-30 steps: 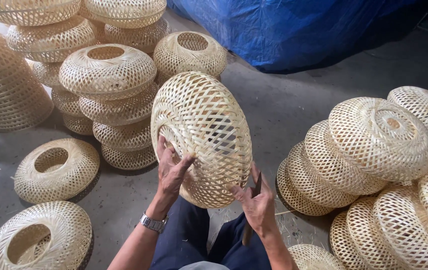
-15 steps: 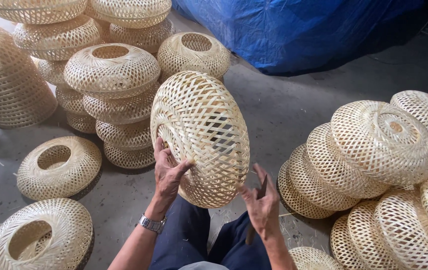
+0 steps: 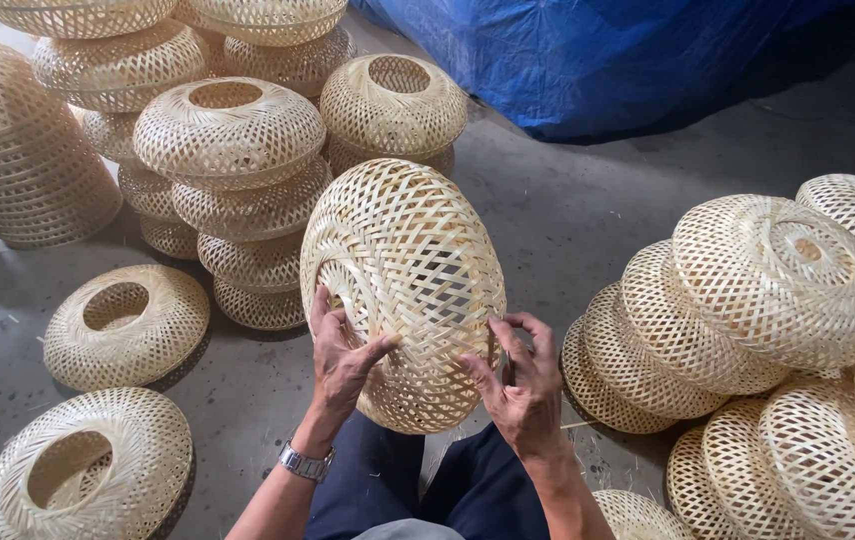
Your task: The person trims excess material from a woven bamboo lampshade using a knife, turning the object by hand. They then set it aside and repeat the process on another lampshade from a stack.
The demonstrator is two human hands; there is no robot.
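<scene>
Weaving workshop — stacked bamboo baskets [image 3: 228, 140], concrete floor [image 3: 588, 210] (blue tarp [image 3: 588, 50])

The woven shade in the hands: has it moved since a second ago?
Cannot tell for sure. The woven shade sits the same against the basket stack behind it; at most it tilted slightly between the left hand and right hand.
</scene>
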